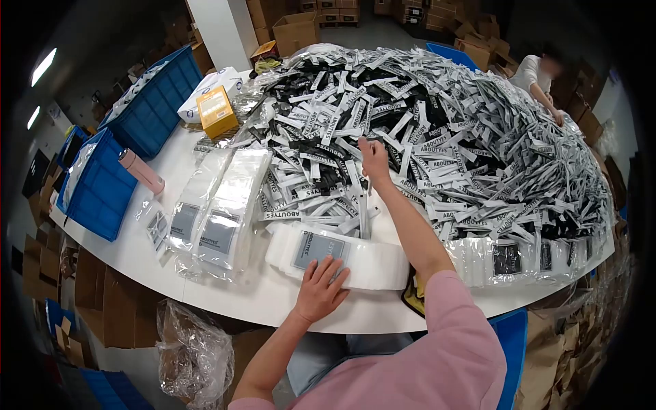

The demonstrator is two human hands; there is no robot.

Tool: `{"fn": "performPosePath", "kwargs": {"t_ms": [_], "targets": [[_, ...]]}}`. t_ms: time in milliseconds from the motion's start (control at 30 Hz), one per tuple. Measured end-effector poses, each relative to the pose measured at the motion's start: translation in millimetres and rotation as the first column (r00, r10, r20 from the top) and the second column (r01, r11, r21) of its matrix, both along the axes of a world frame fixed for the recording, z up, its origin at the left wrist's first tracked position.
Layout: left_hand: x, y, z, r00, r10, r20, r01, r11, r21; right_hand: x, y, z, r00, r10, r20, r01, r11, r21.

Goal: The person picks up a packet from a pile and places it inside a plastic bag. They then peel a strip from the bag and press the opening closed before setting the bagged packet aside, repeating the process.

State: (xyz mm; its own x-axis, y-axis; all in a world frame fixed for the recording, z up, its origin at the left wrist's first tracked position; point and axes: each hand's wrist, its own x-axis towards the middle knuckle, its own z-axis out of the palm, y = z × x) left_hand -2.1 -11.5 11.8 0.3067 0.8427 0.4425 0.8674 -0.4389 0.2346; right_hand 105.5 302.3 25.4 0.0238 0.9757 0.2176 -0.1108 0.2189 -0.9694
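Short pink sleeves, bare forearms

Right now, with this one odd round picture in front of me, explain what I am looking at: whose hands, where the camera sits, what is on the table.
The camera sits on a person's head, looking down, so the edges bend. No machine: two bare hands. The left hand rests flat on a stack of white plastic pouches at the near edge of the white table. The right hand reaches into a huge heap of black-and-white labelled strips, pinching one. Left of it lie clear bags, a yellow box and blue plastic crates. Another person works at the far side.
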Motion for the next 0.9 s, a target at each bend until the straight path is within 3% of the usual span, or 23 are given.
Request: {"fn": "performPosePath", "kwargs": {"t_ms": [33,133,200,233,333,400,433,500,533,567,600,667,733,800,867,900], "targets": [[-0.4,0.5,0.7,1.0,-0.001,-0.001,0.001,1.0,-0.008,-12.1,10.9,2.4,0.982,-0.02,0.189,0.024,1.0,-0.019],[-1.7,0.9,0.3,1.0,-0.003,-0.009,0.003,1.0,-0.013,-50.8,41.2,0.2,0.919,-0.089,0.384,-0.011,0.968,0.251],[-2.6,1.0,2.1,1.0,-0.001,-0.006,0.001,1.0,-0.017,-66.9,47.5,-2.9,0.698,0.049,0.714,-0.162,0.983,0.091],[-2.7,1.1,2.7,1.0,-0.009,-0.002,0.009,1.0,-0.021,-69.5,42.8,-1.7,0.474,0.152,0.867,-0.291,0.957,-0.008],[-3.2,1.7,0.4,1.0,-0.005,-0.007,0.005,1.0,-0.031,-74.4,34.3,14.7,0.407,0.251,0.878,-0.329,0.937,-0.116],[-3.7,1.6,0.1,1.0,-0.003,-0.003,0.002,1.0,-0.029,-65.5,47.8,18.2,0.223,0.347,0.911,-0.451,0.865,-0.219],[-3.1,1.7,0.0,1.0,-0.005,-0.003,0.005,1.0,-0.024,-58.7,49.9,18.1,0.139,0.288,0.947,-0.486,0.854,-0.188],[-2.8,0.7,-0.8,1.0,-0.003,0.008,0.004,1.0,-0.028,-40.5,44.3,12.9,0.499,0.216,0.839,-0.368,0.93,-0.02],[-2.8,0.8,-1.3,1.0,0.002,0.009,-0.001,1.0,-0.029,-30.1,35.6,21.8,0.598,0.159,0.786,-0.355,0.931,0.082],[-2.9,0.8,-2.1,1.0,0.003,0.005,-0.003,1.0,-0.021,-20.3,24.4,29.0,0.755,0.341,0.56,-0.352,0.932,-0.093],[-3.0,0.7,-2.0,1.0,0.002,0.013,-0.002,1.0,-0.027,-4.9,8.7,48.7,0.748,0.462,0.476,-0.486,0.87,-0.082],[-2.9,0.9,-1.4,1.0,0.001,0.025,-0.001,1.0,0.003,8.8,-40.2,71.0,0.859,0.512,0.023,-0.508,0.857,-0.09],[-4.1,1.9,-3.1,1.0,0.004,0.023,-0.005,1.0,0.026,20.4,-97.7,87.5,0.9,0.428,-0.088,-0.436,0.891,-0.128],[-5.5,1.4,-5.6,1.0,0.007,0.0,-0.007,0.997,0.081,30.5,-166.1,84.7,0.929,0.365,-0.063,-0.368,0.928,-0.049],[-6.4,2.2,-5.8,1.0,0.005,0.013,-0.007,0.994,0.106,40.9,-228.2,43.8,0.949,0.315,0.017,-0.313,0.934,0.175],[-8.2,3.2,-7.7,1.0,-0.003,0.031,-0.001,0.993,0.121,49.3,-259.9,30.6,0.929,0.34,0.144,-0.367,0.89,0.269]]}}
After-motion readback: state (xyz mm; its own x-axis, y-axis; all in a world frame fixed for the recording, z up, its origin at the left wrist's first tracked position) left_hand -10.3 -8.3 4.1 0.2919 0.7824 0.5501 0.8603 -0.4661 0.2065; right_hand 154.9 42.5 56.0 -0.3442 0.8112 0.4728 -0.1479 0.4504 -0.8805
